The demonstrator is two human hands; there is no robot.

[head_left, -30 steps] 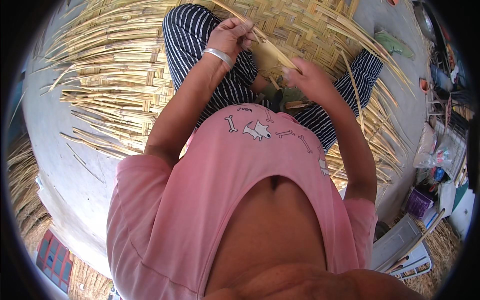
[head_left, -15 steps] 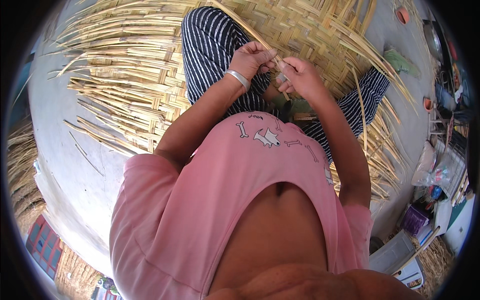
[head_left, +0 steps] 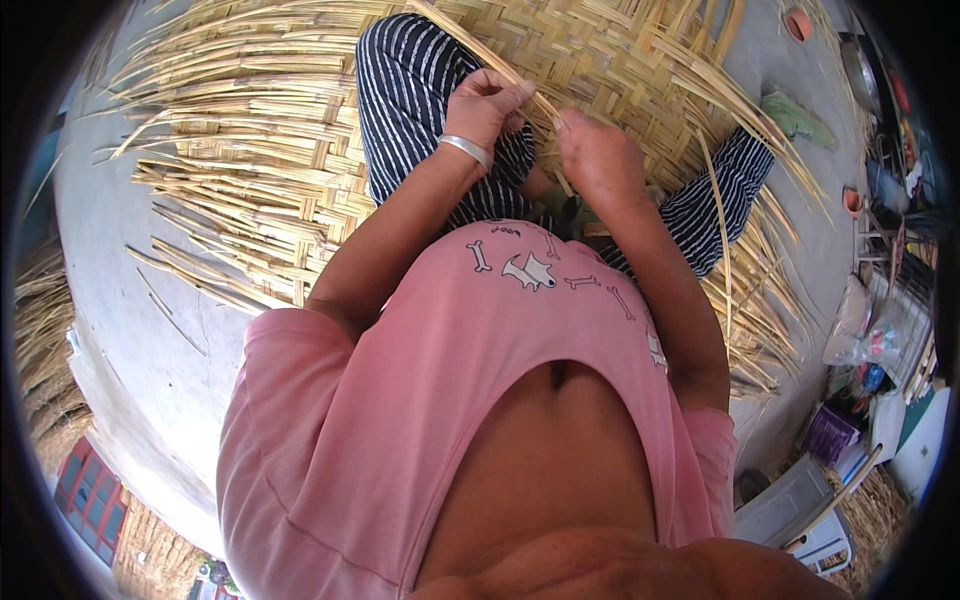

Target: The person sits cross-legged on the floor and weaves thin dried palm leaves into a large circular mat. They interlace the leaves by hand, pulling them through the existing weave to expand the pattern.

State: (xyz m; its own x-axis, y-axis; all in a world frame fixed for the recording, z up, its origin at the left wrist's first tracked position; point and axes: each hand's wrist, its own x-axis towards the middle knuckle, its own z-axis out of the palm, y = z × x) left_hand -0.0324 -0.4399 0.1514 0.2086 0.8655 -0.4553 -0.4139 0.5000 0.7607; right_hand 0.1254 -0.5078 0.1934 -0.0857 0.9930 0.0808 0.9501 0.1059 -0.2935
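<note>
I sit on a wide woven bamboo mat (head_left: 600, 50) with striped trousers over my knees. My left hand (head_left: 487, 103), a silver bangle on its wrist, is closed around a long thin bamboo strip (head_left: 470, 38) that runs up and to the left. My right hand (head_left: 595, 150) is closed on the same strip's near end, right beside the left hand. Both hands hover just above my lap. Loose strip ends (head_left: 210, 190) fan out from the mat's left edge.
The mat lies on a grey concrete floor (head_left: 150, 340). More loose strips (head_left: 740, 290) stick out at the right. A green sandal (head_left: 800, 115), small orange pots (head_left: 800, 22), bags and crates (head_left: 850, 440) crowd the right side. Straw (head_left: 40, 340) lies at the far left.
My two hands have come together: the right hand moved left toward the left hand, and both now grip the strip close to each other. The view has shifted slightly.
</note>
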